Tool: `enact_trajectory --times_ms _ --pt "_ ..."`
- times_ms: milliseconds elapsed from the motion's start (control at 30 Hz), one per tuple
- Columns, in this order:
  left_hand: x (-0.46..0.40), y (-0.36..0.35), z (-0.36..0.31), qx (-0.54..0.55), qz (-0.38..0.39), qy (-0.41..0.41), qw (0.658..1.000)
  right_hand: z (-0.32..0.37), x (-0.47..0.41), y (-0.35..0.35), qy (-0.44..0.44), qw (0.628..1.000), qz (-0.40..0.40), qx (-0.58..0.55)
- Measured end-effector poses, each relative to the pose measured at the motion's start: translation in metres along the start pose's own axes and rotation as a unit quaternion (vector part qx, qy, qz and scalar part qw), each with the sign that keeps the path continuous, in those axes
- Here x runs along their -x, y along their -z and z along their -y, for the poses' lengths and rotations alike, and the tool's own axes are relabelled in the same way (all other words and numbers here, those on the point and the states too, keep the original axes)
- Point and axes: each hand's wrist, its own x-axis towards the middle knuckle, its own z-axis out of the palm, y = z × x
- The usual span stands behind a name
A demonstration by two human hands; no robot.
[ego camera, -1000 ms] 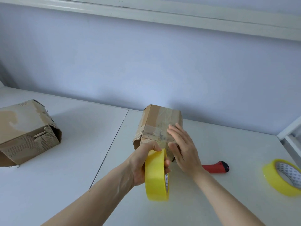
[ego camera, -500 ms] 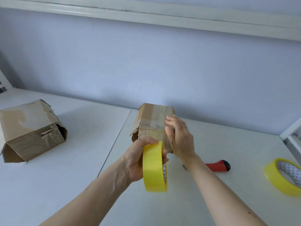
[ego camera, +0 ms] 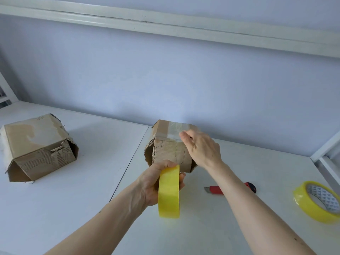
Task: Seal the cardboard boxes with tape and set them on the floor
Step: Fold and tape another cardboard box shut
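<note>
Box (ego camera: 171, 151), mid-bench, is being taped: the roll (ego camera: 169, 192) is gripped upright in the curled left hand (ego camera: 154, 183) to feed tape, while the strip is pressed down by right fingers (ego camera: 185, 135), seemingly holding nothing.

Both bare forearms are extended away from the body. The left hand (ego camera: 152, 183) is curled in a grip, knuckles leftward. The right hand (ego camera: 202, 148) is raised farther off, fingers bent and bunched, wrist flexed.
</note>
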Motion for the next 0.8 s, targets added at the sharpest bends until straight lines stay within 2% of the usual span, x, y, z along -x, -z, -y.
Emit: enact_trajectory --times_ms 67,133,200,333,467,567,800 --pt "0.001 -0.001 0.000 -0.005 -0.001 -0.008 1.000 0.006 0.002 0.009 0.015 0.996 0.036 0.083" --pt "0.003 -0.003 0.000 -0.016 0.002 -0.015 1.000 0.015 0.003 0.012 0.060 0.985 0.038 0.160" --pt "0.005 -0.006 0.000 -0.026 0.007 -0.018 0.999 0.019 0.004 0.012 0.095 0.985 0.036 0.141" --pt "0.012 -0.008 0.003 -0.037 0.024 -0.037 0.998 0.019 0.004 0.013 0.100 0.992 0.027 0.072" --pt "0.020 -0.006 0.001 -0.053 0.047 -0.056 0.996 0.021 -0.004 0.019 0.101 0.989 0.003 0.109" --pt "0.028 -0.006 -0.003 -0.074 0.056 -0.052 0.994 0.026 -0.009 0.024 0.098 0.987 0.022 0.126" --pt "0.035 -0.007 -0.005 -0.119 0.021 -0.047 0.992 0.034 -0.013 0.034 0.064 0.991 0.039 0.111"
